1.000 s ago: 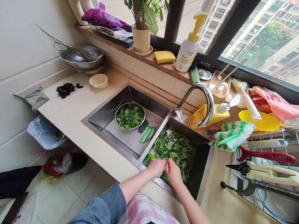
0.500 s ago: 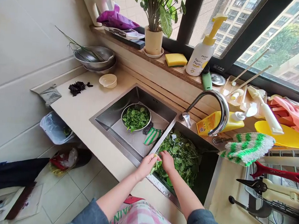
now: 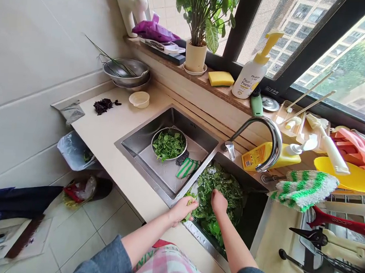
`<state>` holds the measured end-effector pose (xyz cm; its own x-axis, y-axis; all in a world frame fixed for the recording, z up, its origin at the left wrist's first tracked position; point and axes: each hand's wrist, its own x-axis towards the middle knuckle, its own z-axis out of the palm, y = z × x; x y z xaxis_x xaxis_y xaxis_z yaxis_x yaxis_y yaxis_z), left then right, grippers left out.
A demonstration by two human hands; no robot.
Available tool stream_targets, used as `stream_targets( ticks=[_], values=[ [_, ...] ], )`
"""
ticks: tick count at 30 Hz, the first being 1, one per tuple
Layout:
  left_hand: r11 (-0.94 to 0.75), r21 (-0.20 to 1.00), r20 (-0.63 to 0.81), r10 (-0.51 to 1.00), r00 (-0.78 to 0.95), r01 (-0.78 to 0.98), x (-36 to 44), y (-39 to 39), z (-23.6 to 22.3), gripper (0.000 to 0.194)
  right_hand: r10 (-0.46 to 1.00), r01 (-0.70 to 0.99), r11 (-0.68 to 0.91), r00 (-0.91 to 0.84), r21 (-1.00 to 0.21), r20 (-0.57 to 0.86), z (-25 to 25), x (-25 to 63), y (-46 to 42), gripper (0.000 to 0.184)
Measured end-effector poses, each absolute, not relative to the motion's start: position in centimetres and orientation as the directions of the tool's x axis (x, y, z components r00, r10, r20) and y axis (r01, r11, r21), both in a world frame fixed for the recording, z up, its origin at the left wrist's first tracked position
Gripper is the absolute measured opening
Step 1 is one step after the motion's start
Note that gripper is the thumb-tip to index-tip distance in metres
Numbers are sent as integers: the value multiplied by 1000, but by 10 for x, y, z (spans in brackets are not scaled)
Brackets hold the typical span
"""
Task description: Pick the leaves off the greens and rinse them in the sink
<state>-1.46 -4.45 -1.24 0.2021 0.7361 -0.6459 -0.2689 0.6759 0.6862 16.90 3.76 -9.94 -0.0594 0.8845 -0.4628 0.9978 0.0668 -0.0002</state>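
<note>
My left hand (image 3: 182, 210) is closed round a small bunch of leafy greens (image 3: 192, 194) at the front edge of the right basin. Over the middle of that basin is my right hand (image 3: 219, 202), its fingers curled down toward the leaves; what they pinch, if anything, is hidden. Below it, a mass of wet leafy greens (image 3: 214, 225) fills much of the right basin. In the left basin (image 3: 146, 161) a round colander (image 3: 186, 144) holds more picked leaves, beside a green-and-white striped cloth (image 3: 188, 168) and a dark scrubber (image 3: 182, 157).
The curved faucet (image 3: 254, 118) rises behind the right basin, next to a yellow bottle (image 3: 255, 155). A striped towel (image 3: 306, 189) hangs at the right, near scissors (image 3: 321, 237). Steel bowls (image 3: 127, 69), a cream bowl (image 3: 139, 99) and dark scraps (image 3: 105, 106) stand on the left counter.
My right hand has moved away from my left, rightward over the greens in the basin. My left hand, still holding its bunch, is slightly lower. The view has shifted a little.
</note>
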Motion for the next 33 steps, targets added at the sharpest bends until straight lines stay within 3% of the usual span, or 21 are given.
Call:
stream_targets(
  ticks=[4,7,9,12,15,19,22,26,30,33],
  values=[
    [686,700,-646,727,233,-197,-8,-50,-12,34,881,983,182,-172,-20,-440,-102,155,43,33],
    [690,701,-655,722,221,-179,-8,-52,-13,33,870,986,165,-143,5,-471,-105,154,50,32],
    [683,708,-651,730,209,-179,-8,-50,-17,34,889,993,111,-118,-43,-443,-103,162,51,24],
    [680,696,-658,733,174,-231,-4,-44,-26,37,946,955,-41,-58,-293,-318,-91,176,43,20],
    [631,727,-629,770,105,-271,9,-37,-32,36,980,801,-110,-11,-589,-198,-72,176,21,25],
    [464,852,-477,879,5,-242,25,-33,-32,30,996,644,-74,12,-762,-87,-49,152,-19,27],
    [420,884,-441,895,-67,-207,25,-33,-33,25,995,580,-66,-25,-812,-98,-34,134,-40,27],
    [448,890,-452,891,-32,-82,10,-29,-35,20,963,515,-85,-177,-853,-203,-16,132,-46,34],
    [245,941,-265,962,58,234,-4,-24,-32,10,986,698,24,-137,-716,-100,1,146,-32,34],
    [32,929,-135,957,257,369,-8,-23,-28,6,940,761,258,-341,-595,-28,14,153,-21,30]
  ],
)
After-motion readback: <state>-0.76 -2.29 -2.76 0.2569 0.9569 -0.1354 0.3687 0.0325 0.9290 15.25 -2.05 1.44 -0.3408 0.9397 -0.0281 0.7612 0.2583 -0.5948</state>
